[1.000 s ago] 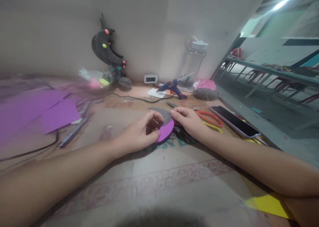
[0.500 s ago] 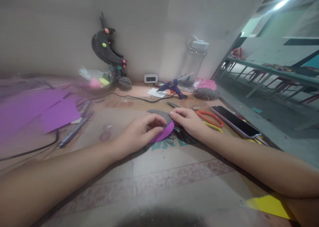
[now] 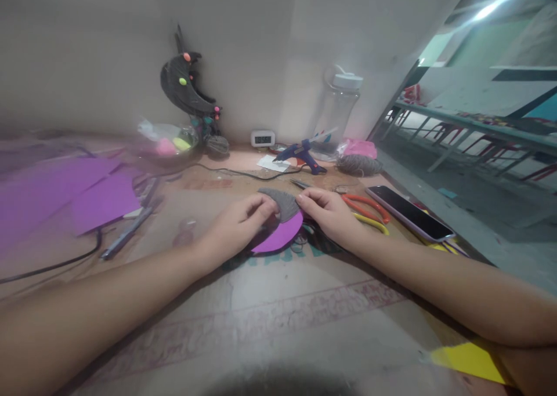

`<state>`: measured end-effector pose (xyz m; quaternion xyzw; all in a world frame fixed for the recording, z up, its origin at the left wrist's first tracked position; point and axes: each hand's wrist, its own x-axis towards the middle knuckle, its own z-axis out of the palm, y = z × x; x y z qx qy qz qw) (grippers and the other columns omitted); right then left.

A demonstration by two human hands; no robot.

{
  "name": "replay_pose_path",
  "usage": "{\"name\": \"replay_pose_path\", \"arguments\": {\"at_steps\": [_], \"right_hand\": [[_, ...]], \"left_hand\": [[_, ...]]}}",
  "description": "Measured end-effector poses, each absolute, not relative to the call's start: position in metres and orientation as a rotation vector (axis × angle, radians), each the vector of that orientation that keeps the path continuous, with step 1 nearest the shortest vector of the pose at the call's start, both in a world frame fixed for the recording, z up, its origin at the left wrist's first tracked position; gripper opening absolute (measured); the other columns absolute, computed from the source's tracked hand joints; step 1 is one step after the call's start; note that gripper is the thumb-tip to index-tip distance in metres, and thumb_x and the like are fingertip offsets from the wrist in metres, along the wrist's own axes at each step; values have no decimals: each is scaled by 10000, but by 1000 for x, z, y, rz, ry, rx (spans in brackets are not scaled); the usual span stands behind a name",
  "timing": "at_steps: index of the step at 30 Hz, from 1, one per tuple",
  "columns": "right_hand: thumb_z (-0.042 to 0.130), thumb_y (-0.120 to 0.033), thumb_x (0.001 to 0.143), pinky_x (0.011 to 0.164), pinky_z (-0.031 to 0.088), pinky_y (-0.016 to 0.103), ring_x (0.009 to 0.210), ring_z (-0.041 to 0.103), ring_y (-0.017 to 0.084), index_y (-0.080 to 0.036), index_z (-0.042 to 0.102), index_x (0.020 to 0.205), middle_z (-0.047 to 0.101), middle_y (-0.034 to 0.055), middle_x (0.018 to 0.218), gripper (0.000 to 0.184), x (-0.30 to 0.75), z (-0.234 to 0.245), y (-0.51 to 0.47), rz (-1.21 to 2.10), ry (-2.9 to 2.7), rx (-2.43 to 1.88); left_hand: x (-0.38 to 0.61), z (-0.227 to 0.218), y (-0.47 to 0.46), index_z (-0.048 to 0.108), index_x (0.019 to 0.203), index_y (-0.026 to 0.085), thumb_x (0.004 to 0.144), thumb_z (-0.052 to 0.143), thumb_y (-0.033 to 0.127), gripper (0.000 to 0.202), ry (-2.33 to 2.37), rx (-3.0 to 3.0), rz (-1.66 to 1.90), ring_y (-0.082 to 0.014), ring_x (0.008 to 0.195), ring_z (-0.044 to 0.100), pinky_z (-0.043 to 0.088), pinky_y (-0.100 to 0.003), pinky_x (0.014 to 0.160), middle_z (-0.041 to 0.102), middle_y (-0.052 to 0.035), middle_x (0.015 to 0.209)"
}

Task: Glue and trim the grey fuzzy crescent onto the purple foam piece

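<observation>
Between my hands is a rounded purple card whose far part is covered with rows of grey yarn. My left hand pinches at its left side, thumb against forefinger by the edge of the yarn. On the other side, my right hand grips the right edge with thumb and fingertips. Both hands are closed, and their fingers hide the card's two sides. A dark, loosely coiled strand lies just below my right hand. Close to that hand are orange-handled scissors and a yellow handle.
A blue glue gun and its cord lie behind the card. A clear bottle, small clock and bowl stand along the wall. Purple sheets and a pen are left, a phone right.
My left hand has shifted slightly left and its fingers have drawn together, uncovering more yarn and purple card. My right hand stays almost in place.
</observation>
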<state>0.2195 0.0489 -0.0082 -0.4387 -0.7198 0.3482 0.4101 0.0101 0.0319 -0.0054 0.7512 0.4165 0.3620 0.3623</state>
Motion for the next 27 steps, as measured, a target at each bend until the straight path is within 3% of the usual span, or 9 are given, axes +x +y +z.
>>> {"name": "replay_pose_path", "arguments": {"at_steps": [6, 15, 22, 27], "right_hand": [[519, -412, 893, 588, 357, 246, 601, 437, 109, -185, 561, 697, 494, -28, 634, 303, 220, -7, 47, 749, -1912, -1109], [508, -393, 900, 607, 363, 247, 610, 452, 110, -183, 569, 709, 509, -27, 640, 291, 220, -6, 47, 709, -1942, -1126], [499, -400, 903, 608, 376, 237, 614, 462, 105, -172, 568, 721, 516, -27, 648, 300, 220, -7, 48, 711, -1963, -1118], [512, -409, 895, 620, 391, 237, 631, 491, 110, -170, 585, 734, 539, -25, 658, 297, 220, -6, 46, 749, -1986, -1126]], "left_hand": [[13, -4, 32, 678, 744, 203, 836, 588, 411, 244, 1122, 2016, 859, -188, 755, 593, 451, -294, 711, 670, -29, 796], [12, -6, 34, 656, 725, 202, 884, 523, 355, 258, 1054, 2117, 882, -176, 774, 586, 434, -283, 727, 646, -18, 799], [10, -4, 34, 512, 622, 185, 950, 403, 387, 400, 1008, 2117, 828, -147, 669, 519, 395, -268, 656, 529, 13, 667], [10, -10, 39, 617, 708, 189, 895, 492, 481, 368, 1102, 1904, 824, -178, 702, 570, 416, -284, 647, 618, -14, 695]]}}
